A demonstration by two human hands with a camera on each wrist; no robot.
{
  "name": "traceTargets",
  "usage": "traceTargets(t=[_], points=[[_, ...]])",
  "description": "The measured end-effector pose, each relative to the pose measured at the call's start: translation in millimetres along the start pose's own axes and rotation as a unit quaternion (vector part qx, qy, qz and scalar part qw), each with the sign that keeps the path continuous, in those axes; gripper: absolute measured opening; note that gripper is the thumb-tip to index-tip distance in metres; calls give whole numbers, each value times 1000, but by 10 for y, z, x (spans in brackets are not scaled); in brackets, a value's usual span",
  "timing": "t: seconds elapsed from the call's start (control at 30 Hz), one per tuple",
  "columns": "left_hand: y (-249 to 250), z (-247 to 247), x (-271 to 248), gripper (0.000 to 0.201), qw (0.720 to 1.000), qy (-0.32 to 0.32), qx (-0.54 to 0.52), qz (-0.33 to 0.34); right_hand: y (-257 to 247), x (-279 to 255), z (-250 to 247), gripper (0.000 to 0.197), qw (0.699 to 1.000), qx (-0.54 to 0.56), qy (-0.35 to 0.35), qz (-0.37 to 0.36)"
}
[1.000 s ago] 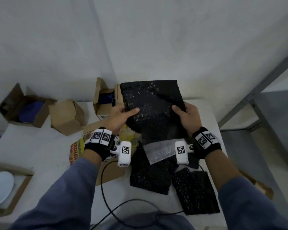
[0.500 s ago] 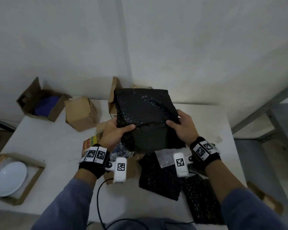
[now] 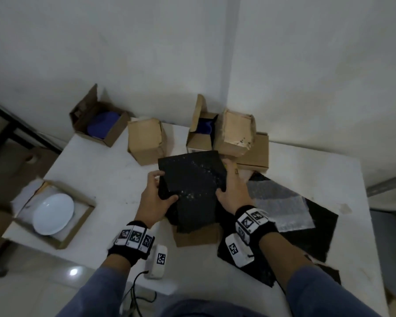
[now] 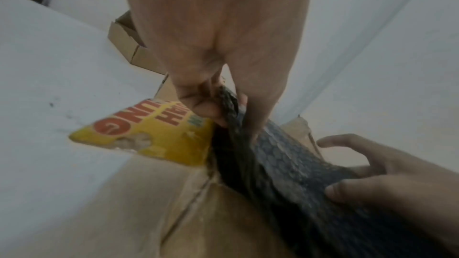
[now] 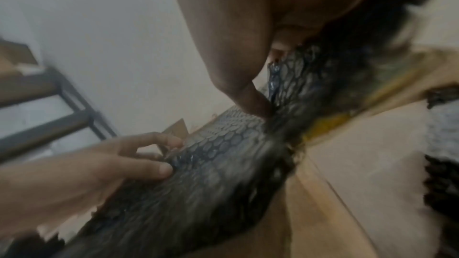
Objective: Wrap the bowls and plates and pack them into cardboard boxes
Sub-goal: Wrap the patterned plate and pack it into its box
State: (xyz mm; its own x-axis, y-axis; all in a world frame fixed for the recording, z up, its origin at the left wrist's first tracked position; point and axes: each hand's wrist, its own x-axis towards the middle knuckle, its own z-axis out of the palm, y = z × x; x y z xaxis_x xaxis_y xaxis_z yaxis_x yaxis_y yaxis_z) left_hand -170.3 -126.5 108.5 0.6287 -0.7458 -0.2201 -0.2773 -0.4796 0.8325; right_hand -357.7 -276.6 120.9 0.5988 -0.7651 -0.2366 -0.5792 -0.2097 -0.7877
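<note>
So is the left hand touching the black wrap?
Touching. The left wrist view shows the left hand pinching an edge of the black wrap, which runs between thumb and fingers.

Black bubble wrap (image 3: 192, 179) between left hand (image 3: 154, 197) and right hand (image 3: 232, 191): honeycomb cell pattern, glossy specks. 
Box flap (image 4: 149, 134) under left hand: yellow, red lettering. 
Cardboard boxes (image 3: 145, 140) beyond hands: plain brown. 
Blue item (image 3: 102, 126) in box far left of left hand. 
Plate (image 3: 53, 213) left of left hand: white. 
Clear bubble wrap (image 3: 281, 202) right of right hand: grey-white, on black sheet (image 3: 318, 227). 
Wristbands (image 3: 133, 243): black, white tags with black square codes. 
Sleeves (image 3: 96, 291): grey-blue. 
Table (image 3: 114, 179): white.
</note>
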Motion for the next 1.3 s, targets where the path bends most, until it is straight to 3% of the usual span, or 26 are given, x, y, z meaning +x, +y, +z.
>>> traceTargets(t=[0.13,0.17,0.23,0.3,0.37,0.43,0.5,0.77,0.9,1.0,1.1,1.17,1.23,1.3], points=[[-181,-42,62,56,981,-64,181,5,-62,24,141,61,955,-291,-40,25],[-174,-54,67,56,977,-52,206,10,-95,23,137,59,941,-336,-38,27],[-78,-84,81,52,962,8,260,82,-148,36,128,56,915,-404,-6,13],[77,-108,146,51,941,13,285,180,-231,67,144,52,898,-436,41,-37],[215,-65,260,58,914,-65,318,244,-340,107,197,50,882,-456,39,-111],[280,21,371,73,875,-166,381,246,-414,155,313,57,876,-461,-34,-136],[281,102,435,85,836,-218,450,228,-417,224,443,67,866,-480,-101,-102],[137,368,452,91,758,-233,566,224,-409,384,584,57,789,-589,-171,-47],[129,394,529,94,746,-293,565,196,-457,454,558,64,772,-595,-217,-47],[138,361,580,90,740,-335,554,181,-511,467,525,58,770,-589,-241,-43],[144,331,612,71,771,-330,514,177,-542,474,489,43,766,-602,-215,-67],[140,347,598,66,801,-300,489,169,-522,460,490,43,747,-630,-203,-67],[107,398,556,79,808,-282,495,152,-445,437,529,49,726,-653,-208,-56],[59,451,523,99,788,-284,526,145,-367,437,583,51,723,-655,-214,-50]])
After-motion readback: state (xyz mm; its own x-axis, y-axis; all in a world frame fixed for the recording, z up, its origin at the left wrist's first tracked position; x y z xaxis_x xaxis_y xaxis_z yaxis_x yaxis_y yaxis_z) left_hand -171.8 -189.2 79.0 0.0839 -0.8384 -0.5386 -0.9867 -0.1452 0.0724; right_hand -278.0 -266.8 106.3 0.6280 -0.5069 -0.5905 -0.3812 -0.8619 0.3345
